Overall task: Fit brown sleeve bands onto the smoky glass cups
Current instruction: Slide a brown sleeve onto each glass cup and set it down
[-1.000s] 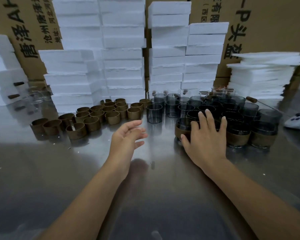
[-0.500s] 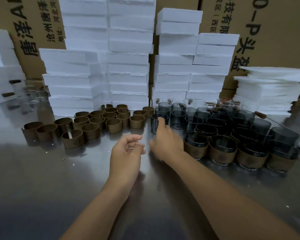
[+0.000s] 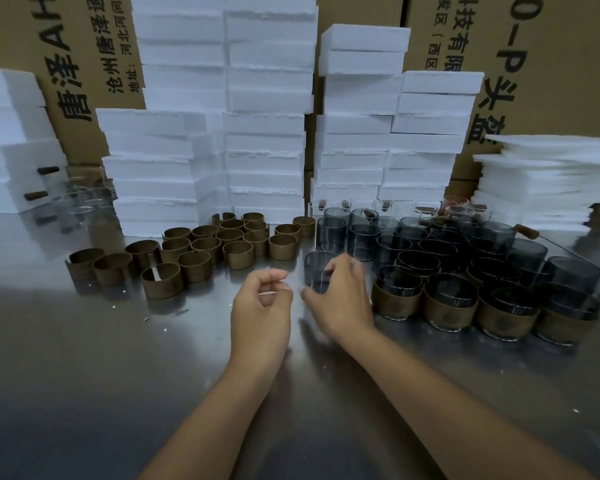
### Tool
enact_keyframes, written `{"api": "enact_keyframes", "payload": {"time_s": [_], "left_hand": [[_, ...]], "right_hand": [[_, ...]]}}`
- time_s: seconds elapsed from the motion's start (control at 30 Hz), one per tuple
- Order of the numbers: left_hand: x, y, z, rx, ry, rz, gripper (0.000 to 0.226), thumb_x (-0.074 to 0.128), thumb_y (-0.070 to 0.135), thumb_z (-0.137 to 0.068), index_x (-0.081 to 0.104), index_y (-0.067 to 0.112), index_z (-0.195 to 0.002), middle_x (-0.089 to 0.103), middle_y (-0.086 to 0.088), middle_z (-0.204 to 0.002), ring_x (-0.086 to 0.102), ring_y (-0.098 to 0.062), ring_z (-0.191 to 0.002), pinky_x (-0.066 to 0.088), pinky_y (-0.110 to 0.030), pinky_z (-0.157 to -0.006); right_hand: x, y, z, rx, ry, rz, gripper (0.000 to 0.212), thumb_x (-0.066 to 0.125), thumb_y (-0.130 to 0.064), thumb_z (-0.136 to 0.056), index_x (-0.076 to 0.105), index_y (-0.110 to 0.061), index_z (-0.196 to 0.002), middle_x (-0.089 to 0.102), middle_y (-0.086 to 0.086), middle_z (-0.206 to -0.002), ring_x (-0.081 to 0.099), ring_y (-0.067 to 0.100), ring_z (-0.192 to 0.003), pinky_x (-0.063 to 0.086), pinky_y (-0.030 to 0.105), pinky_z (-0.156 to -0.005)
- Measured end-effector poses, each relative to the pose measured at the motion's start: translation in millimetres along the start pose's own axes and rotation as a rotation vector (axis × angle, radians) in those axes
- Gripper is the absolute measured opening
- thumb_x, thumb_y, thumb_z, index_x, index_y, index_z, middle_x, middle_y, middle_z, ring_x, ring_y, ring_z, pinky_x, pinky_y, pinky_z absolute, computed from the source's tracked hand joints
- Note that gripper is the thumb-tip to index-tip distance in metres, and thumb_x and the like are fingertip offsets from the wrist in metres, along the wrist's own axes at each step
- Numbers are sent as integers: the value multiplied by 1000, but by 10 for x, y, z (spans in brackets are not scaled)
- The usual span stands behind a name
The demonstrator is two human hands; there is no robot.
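Note:
My right hand (image 3: 338, 297) grips a bare smoky glass cup (image 3: 316, 268) that stands on the steel table, just left of the cup cluster. My left hand (image 3: 261, 308) hovers beside it with fingers loosely curled and nothing in them. Several loose brown sleeve bands (image 3: 201, 252) stand in rows on the left. Bare smoky cups (image 3: 430, 247) crowd the right side. In front of them stands a row of cups wearing brown bands (image 3: 447, 306).
Stacks of white foam boxes (image 3: 267, 133) rise behind the bands and cups, with cardboard cartons behind them. Thin foam sheets (image 3: 548, 181) are piled at the right. Clear glass cups (image 3: 80, 206) sit at the far left. The steel table (image 3: 118, 393) spreads toward me.
My right hand left the banded cups, crossed left and closed round a bare cup, drawing it nearer. My left hand's fingers curled in.

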State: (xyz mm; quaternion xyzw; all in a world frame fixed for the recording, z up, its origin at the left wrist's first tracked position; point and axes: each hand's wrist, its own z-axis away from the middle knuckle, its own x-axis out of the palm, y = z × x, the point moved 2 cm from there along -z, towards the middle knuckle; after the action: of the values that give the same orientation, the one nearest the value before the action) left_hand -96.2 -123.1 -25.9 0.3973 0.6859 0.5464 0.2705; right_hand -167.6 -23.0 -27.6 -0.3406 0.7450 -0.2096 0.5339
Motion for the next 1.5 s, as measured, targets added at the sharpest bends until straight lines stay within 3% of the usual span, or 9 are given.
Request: {"api": "enact_keyframes", "payload": {"time_s": [0.13, 0.37, 0.47, 0.63, 0.83, 1.03, 1.33, 1.4, 1.5], "left_hand": [[-34, 27, 24, -1, 17, 2, 26, 54, 3, -90, 60, 29, -88, 60, 6, -86, 59, -7, -79, 48, -21, -71], [-54, 156, 118, 56, 13, 5, 27, 54, 2, -90, 59, 29, -88, 60, 5, -88, 59, -15, -88, 49, -30, -81], [-33, 223, 172, 114, -23, -10, 27, 54, 2, -91, 60, 28, -90, 61, 4, -93, 59, -16, -94, 48, -28, -82], [24, 379, 293, 278, -102, -17, 23, 54, 7, -94, 60, 29, -89, 63, 11, -93, 58, -2, -91, 43, -7, -75], [117, 438, 418, 438, -241, -119, 17, 53, 15, -94, 61, 29, -93, 66, 13, -97, 59, 0, -99, 45, -19, -89], [135, 359, 434, 521, -277, -295, 25, 45, 28, -89, 64, 33, -104, 58, 29, -100, 53, 3, -108, 38, -8, -91], [128, 320, 390, 379, -375, -275, 35, 34, 42, -91, 56, 42, -118, 57, 27, -118, 46, 5, -120, 34, -14, -101], [134, 313, 380, 315, -417, -236, 40, 34, 46, -89, 56, 39, -122, 58, 20, -126, 45, 3, -124, 33, -18, -103], [129, 318, 369, 265, -462, -191, 47, 37, 57, -92, 55, 32, -129, 56, 17, -131, 44, 7, -125, 32, -8, -99]], "right_hand": [[-74, 36, 287, -74, 14, -61, 48, 74, -39, -78, 29, -24, -89, 36, -13, -86, 42, 12, -80, 31, 24, -57], [-293, -8, 641, 27, -10, -505, 71, 83, -26, -68, 36, -31, -121, 49, -17, -105, 52, -4, -94, 39, 6, -71], [-377, -43, 699, 29, 44, -658, 45, 82, -23, -69, 51, -36, -99, 55, -18, -100, 51, -20, -85, 39, -1, -63], [-421, 35, 770, 9, 60, -627, 53, 77, -38, -69, 52, -36, -116, 55, -8, -113, 52, -1, -99, 41, 9, -73], [-409, 106, 740, 5, 113, -609, 58, 78, -37, -73, 48, -32, -122, 55, -6, -118, 54, 9, -107, 48, 24, -85], [-427, 76, 753, -36, 202, -601, 67, 71, -44, -69, 48, -21, -128, 55, -2, -122, 57, 17, -110, 50, 42, -93], [-406, 89, 716, -26, 239, -602, 65, 77, -41, -72, 45, -24, -127, 52, -2, -122, 56, 18, -110, 49, 42, -93], [-405, 89, 710, -33, 235, -597, 66, 76, -43, -71, 46, -24, -127, 52, -3, -120, 56, 15, -106, 51, 36, -90], [-408, 87, 696, -51, 235, -590, 67, 76, -42, -70, 48, -22, -127, 53, -5, -118, 57, 8, -96, 49, 22, -79]]}}
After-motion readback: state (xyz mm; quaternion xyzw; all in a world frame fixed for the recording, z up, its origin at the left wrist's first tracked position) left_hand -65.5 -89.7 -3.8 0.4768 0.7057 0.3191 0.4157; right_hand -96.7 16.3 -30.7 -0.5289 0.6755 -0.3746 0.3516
